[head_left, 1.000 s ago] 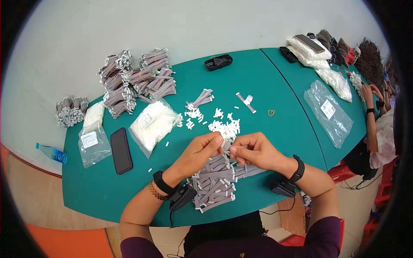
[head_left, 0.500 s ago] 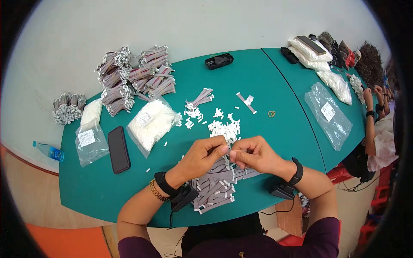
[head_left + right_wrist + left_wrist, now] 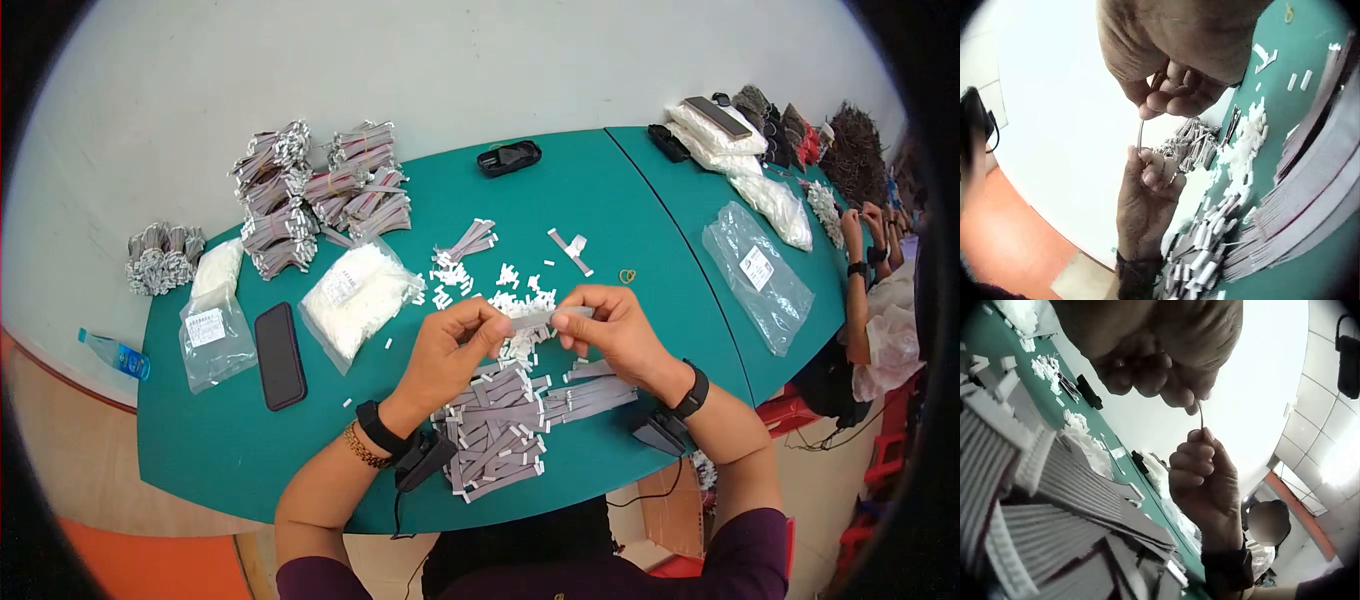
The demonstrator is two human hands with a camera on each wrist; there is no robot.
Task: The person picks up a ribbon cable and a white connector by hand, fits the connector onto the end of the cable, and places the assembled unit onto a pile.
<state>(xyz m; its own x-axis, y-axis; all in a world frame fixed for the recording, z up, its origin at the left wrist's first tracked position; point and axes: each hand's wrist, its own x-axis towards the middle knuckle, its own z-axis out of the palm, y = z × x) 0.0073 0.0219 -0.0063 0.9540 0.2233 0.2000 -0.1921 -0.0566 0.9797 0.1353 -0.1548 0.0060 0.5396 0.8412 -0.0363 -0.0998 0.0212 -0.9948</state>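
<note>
A short grey flat cable (image 3: pixel 532 320) is stretched between the two hands above the table. The left hand (image 3: pixel 452 345) pinches one end between thumb and index finger, and the right hand (image 3: pixel 612 332) pinches the other. Seen edge-on in the left wrist view, the cable (image 3: pixel 1202 415) is a thin strip. Below the hands lies a pile of grey flat cables (image 3: pixel 495 430) with white ends, with more cables (image 3: pixel 590 398) laid side by side to its right. Small white connectors (image 3: pixel 520 345) are heaped just beyond, partly hidden by the hands.
Bundled cables (image 3: pixel 275 200) stand at the back left, near a bag of white pieces (image 3: pixel 358 300) and a phone (image 3: pixel 281 356). An open black case (image 3: pixel 509 158) and rubber bands (image 3: pixel 627 276) lie farther back. Another person's arm (image 3: pixel 858 310) is at the far right.
The hands have moved apart, and more of the cable between them shows. Its ends remain pinched. The head view has tilted slightly.
</note>
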